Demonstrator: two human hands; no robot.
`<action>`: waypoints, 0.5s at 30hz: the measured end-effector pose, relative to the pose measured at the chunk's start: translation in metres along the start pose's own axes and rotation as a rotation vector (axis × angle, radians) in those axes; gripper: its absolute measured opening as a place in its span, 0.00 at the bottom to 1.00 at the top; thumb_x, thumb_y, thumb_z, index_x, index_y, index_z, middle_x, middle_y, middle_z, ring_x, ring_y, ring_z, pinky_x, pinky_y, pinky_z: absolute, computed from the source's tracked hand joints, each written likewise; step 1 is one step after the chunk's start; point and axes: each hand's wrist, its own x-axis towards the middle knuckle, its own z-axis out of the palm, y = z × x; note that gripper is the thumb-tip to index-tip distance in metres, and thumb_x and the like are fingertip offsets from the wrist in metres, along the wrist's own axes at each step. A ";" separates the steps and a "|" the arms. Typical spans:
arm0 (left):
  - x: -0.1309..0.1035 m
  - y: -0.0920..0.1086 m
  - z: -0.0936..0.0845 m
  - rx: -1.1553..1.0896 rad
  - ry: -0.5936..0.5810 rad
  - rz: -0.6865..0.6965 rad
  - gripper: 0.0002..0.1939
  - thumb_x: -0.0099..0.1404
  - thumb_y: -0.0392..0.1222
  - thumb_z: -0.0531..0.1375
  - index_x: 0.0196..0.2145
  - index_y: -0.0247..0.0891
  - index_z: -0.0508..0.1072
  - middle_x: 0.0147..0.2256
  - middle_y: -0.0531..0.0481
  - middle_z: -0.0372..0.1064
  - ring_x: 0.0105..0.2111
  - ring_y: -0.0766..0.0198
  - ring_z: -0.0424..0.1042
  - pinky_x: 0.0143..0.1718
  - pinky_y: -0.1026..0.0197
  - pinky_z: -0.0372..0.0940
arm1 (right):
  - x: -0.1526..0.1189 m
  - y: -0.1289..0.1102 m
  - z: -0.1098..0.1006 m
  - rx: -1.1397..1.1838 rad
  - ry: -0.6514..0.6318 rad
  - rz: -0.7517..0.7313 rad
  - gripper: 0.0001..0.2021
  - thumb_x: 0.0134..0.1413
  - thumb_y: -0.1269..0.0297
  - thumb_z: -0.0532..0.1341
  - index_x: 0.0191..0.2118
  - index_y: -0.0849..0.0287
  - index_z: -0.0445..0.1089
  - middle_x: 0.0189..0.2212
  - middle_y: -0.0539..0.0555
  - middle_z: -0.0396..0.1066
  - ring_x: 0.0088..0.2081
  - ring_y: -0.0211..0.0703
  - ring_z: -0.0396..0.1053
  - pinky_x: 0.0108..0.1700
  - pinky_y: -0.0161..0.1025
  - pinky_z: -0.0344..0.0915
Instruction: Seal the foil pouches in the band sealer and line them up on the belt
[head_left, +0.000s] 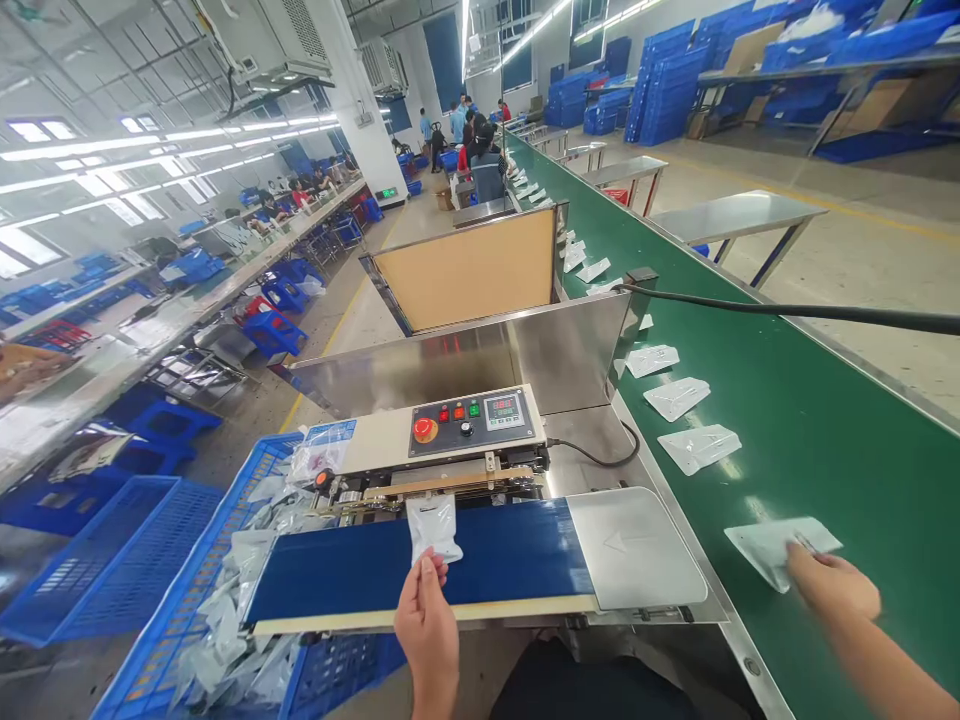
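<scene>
A white packet (pixel 435 527) hangs from the sealing machine (pixel 442 432) over its blue belt. Its lower edge is pinched between the thumb and fingers of my left hand (pixel 427 625). Over on the green conveyor (pixel 802 430), my right hand (pixel 832 585) has its fingers closed on another white packet (pixel 772 548), which lies at the near end of a row of similar packets. The far ends of these fingers are partly hidden by the hand. A bare metal plate (pixel 637 545) extends from the right end of the blue belt.
Filled packets lie in a blue basket (pixel 214 520) left of the machine. Metal panels (pixel 465 355) stand behind it. A black cable (pixel 787 308) crosses above the conveyor. Several people sit or stand far off, and a long table (pixel 187 290) runs along the left.
</scene>
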 end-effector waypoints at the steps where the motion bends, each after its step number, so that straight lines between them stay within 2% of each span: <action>1: -0.005 0.002 0.007 -0.002 -0.034 0.023 0.35 0.61 0.71 0.69 0.48 0.34 0.85 0.44 0.36 0.85 0.41 0.46 0.84 0.46 0.46 0.79 | -0.005 -0.003 0.000 0.029 -0.066 0.072 0.16 0.63 0.54 0.65 0.25 0.49 0.66 0.17 0.52 0.64 0.21 0.48 0.63 0.28 0.48 0.63; 3: -0.020 0.007 0.027 0.013 -0.148 0.078 0.34 0.62 0.71 0.67 0.46 0.35 0.85 0.43 0.36 0.85 0.42 0.46 0.84 0.47 0.46 0.80 | -0.021 -0.013 -0.001 0.138 -0.151 0.113 0.13 0.56 0.54 0.65 0.24 0.49 0.64 0.16 0.54 0.66 0.21 0.52 0.64 0.30 0.50 0.63; 5: -0.038 0.015 0.050 0.059 -0.318 0.171 0.30 0.68 0.69 0.65 0.45 0.37 0.86 0.44 0.36 0.85 0.44 0.47 0.84 0.49 0.48 0.79 | -0.048 -0.029 -0.005 0.274 -0.150 -0.028 0.15 0.54 0.48 0.65 0.27 0.52 0.67 0.21 0.55 0.70 0.25 0.51 0.68 0.34 0.48 0.64; 7: -0.057 0.027 0.076 0.097 -0.500 0.301 0.25 0.72 0.63 0.62 0.46 0.39 0.86 0.46 0.37 0.85 0.47 0.48 0.83 0.52 0.49 0.78 | -0.085 -0.049 -0.014 0.394 -0.200 -0.216 0.21 0.53 0.39 0.65 0.28 0.53 0.68 0.22 0.54 0.71 0.27 0.48 0.67 0.35 0.45 0.64; 9: -0.074 0.040 0.101 0.087 -0.661 0.416 0.23 0.74 0.59 0.62 0.51 0.39 0.85 0.52 0.36 0.83 0.52 0.48 0.82 0.54 0.51 0.77 | -0.123 -0.070 -0.022 0.469 -0.368 -0.397 0.26 0.52 0.33 0.65 0.26 0.52 0.66 0.21 0.51 0.68 0.26 0.44 0.63 0.32 0.42 0.62; 11: -0.086 0.051 0.121 0.053 -0.785 0.465 0.23 0.75 0.57 0.61 0.56 0.39 0.83 0.54 0.36 0.82 0.53 0.49 0.81 0.54 0.52 0.76 | -0.155 -0.086 -0.030 0.525 -0.584 -0.520 0.27 0.53 0.32 0.66 0.26 0.52 0.68 0.20 0.49 0.65 0.25 0.43 0.61 0.30 0.40 0.60; 13: -0.091 0.057 0.133 0.049 -0.840 0.447 0.23 0.78 0.57 0.57 0.52 0.38 0.84 0.47 0.39 0.84 0.45 0.52 0.81 0.49 0.56 0.75 | -0.176 -0.094 -0.034 0.612 -0.788 -0.542 0.26 0.54 0.31 0.67 0.30 0.53 0.74 0.22 0.50 0.67 0.26 0.43 0.62 0.31 0.40 0.62; 15: -0.091 0.057 0.137 0.079 -0.829 0.387 0.26 0.80 0.58 0.53 0.44 0.37 0.85 0.38 0.43 0.83 0.36 0.57 0.77 0.40 0.59 0.71 | -0.185 -0.094 -0.035 0.723 -0.966 -0.467 0.28 0.54 0.30 0.67 0.37 0.54 0.78 0.25 0.52 0.71 0.28 0.45 0.65 0.33 0.41 0.66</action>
